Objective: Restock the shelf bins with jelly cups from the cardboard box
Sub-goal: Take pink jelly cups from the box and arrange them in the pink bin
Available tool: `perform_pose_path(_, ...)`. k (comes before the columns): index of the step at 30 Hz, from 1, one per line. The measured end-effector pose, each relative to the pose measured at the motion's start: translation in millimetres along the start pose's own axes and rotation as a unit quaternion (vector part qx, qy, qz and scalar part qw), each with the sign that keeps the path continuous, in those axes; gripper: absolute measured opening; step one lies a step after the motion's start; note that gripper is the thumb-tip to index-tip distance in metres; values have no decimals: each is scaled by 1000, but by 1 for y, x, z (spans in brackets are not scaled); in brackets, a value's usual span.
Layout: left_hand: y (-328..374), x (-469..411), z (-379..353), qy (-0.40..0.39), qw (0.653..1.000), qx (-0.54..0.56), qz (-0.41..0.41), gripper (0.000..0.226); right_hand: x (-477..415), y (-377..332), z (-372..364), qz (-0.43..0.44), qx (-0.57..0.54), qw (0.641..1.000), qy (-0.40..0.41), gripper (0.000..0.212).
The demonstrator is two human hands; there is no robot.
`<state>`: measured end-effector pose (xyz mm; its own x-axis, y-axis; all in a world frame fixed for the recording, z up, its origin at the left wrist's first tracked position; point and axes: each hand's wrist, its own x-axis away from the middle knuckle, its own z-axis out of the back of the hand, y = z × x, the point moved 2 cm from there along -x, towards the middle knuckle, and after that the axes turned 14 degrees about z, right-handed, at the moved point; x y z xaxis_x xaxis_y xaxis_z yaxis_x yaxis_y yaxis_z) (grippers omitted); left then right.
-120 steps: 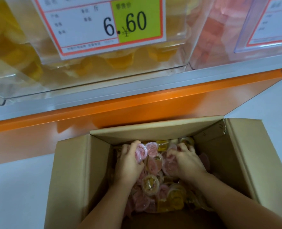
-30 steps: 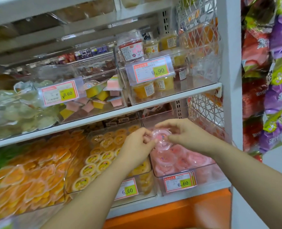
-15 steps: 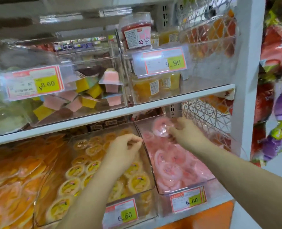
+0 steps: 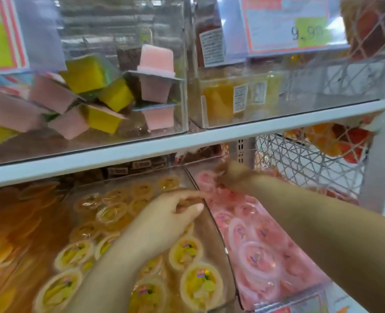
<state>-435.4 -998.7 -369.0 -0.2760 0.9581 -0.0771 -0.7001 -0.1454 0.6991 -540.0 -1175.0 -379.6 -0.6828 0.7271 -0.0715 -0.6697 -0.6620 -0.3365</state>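
— White shelves (image 4: 232, 132) held clear bins (image 4: 123, 37). Where were the hands?
— Over the yellow jelly cups (image 4: 200, 285) the left hand (image 4: 164, 224) hung loosely curled, nothing seen in it. Farther right, the right hand (image 4: 229, 177) lay among the far pink jelly cups (image 4: 257, 258), too blurred to tell its grip.

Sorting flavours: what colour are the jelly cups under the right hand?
Pink jelly cups; head view.

light: bright, even | glare: price tag (image 4: 293, 26) washed out | blur: motion smear throughout, right hand (image 4: 229, 177) worst
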Motion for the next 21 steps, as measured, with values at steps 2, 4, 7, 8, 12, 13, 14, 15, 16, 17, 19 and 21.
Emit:
perform_pose_path(2,0,-2,-1,-1,1000,6,-5,22,0,4,-2,8,-33,999,21,32)
perform_pose_path(4,3,-3,-2,-1,1000,7,1,19,1,5,-3,20,-47,998,39,26)
perform_pose_path(7,3,-5,-1,7,1000,2,12,15,16,-3,4,59,-3,998,5,31)
perform_pose_path(8,3,-6,-1,10,1000,2,19,13,28,-6,10,67,8,998,3,33)
perform_pose_path(12,4,-6,-4,20,1000,-10,21,10,95,-8,39,140,53,989,1,32)
perform_pose_path(13,4,-6,-5,22,999,-14,20,12,111,-8,42,154,60,986,-18,29)
perform_pose_path(14,6,-5,-5,24,999,-19,19,15,126,-9,45,161,70,983,-45,28)
perform_pose_path(15,6,-5,-6,26,999,-22,18,18,139,-9,46,154,80,982,-78,32)
perform_pose_path(16,8,-4,-7,29,999,-21,19,19,150,-9,46,137,90,981,-108,40)
perform_pose_path(17,9,-3,-7,29,999,-16,22,19,157,-8,45,122,100,979,-126,50)
perform_pose_path(19,12,-1,-9,33,999,-17,30,21,166,-9,43,102,106,980,-134,60)
perform_pose_path(21,13,1,-9,44,997,-37,41,26,165,-8,41,82,84,984,-131,61)
